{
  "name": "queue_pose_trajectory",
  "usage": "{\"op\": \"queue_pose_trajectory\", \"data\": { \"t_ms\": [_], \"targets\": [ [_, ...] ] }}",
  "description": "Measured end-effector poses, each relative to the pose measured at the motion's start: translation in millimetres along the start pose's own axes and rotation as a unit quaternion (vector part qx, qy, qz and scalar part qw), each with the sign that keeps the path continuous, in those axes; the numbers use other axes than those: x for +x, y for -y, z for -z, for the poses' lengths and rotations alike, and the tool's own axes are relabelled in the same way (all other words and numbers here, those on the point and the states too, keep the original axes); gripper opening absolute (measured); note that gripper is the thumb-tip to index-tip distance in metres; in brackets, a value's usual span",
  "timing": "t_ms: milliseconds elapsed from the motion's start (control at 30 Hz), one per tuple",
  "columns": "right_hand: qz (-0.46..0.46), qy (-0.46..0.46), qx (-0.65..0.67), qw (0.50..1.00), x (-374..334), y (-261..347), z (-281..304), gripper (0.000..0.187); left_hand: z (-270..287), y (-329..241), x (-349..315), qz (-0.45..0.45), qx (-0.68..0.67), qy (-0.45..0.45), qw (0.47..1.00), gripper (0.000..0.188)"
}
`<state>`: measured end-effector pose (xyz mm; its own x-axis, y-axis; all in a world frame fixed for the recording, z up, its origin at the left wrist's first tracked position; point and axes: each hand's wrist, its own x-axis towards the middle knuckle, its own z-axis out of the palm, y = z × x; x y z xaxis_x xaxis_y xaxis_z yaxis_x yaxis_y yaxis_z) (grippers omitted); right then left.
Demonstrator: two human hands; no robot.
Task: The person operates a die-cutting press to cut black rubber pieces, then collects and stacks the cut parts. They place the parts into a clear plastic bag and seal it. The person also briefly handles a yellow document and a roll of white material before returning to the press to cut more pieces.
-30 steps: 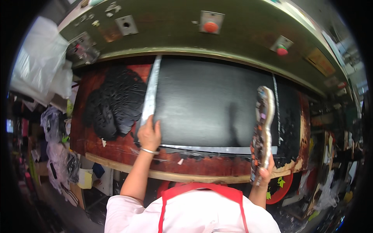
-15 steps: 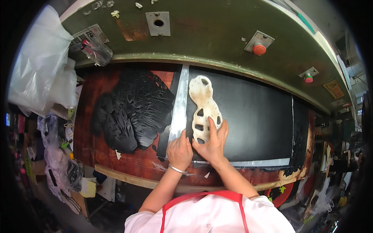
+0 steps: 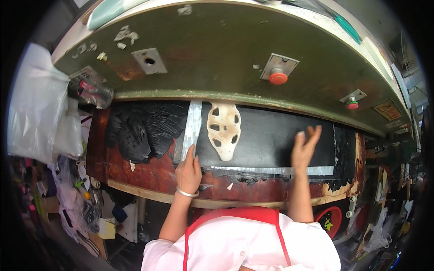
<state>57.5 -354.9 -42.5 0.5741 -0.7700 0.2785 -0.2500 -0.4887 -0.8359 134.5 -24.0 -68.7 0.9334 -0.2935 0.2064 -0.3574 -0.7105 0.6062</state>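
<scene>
Head view: a cream, sole-shaped plate with holes (image 3: pixel 225 135) lies on a smooth black sheet (image 3: pixel 266 135). The left hand (image 3: pixel 189 175) touches a flat silvery strip (image 3: pixel 193 122), grip unclear; the right hand (image 3: pixel 304 152) spreads empty.

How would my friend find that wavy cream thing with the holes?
Find the big green machine, then the flat black sheet below it. Near the sheet's left end, just right of the wide silver strip, lies a cream plate with wavy sides. Its pale colour and holes set it apart from the heaped black pile on the strip's other side.
</scene>
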Motion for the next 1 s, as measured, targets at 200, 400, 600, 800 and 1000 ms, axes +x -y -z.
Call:
{"op": "queue_pose_trajectory", "data": {
  "t_ms": [200, 400, 600, 800, 1000],
  "targets": [
    [0.126, -0.199, -0.153, 0.960, 142, -5, 47, 0.078, -14, -3, 1, 0.009, -0.009, 0.025, 1.000, 0.034],
    [0.122, -0.223, -0.142, 0.957, 151, -7, 17, 0.100, -53, 0, 76, 0.006, 0.006, -0.022, 1.000, 0.016],
    [0.135, -0.183, -0.165, 0.960, 131, -20, 37, 0.091, -53, 4, 76, -0.011, 0.048, -0.035, 0.998, 0.012],
    [-0.019, 0.094, -0.102, 0.990, -16, -41, 26, 0.063, -62, 30, 55, -0.045, -0.005, -0.055, 0.997, 0.017],
    [0.102, 0.153, -0.119, 0.976, -82, -75, 28, 0.021, -57, 34, 18, -0.088, 0.018, -0.056, 0.994, 0.021]
  ]
}}
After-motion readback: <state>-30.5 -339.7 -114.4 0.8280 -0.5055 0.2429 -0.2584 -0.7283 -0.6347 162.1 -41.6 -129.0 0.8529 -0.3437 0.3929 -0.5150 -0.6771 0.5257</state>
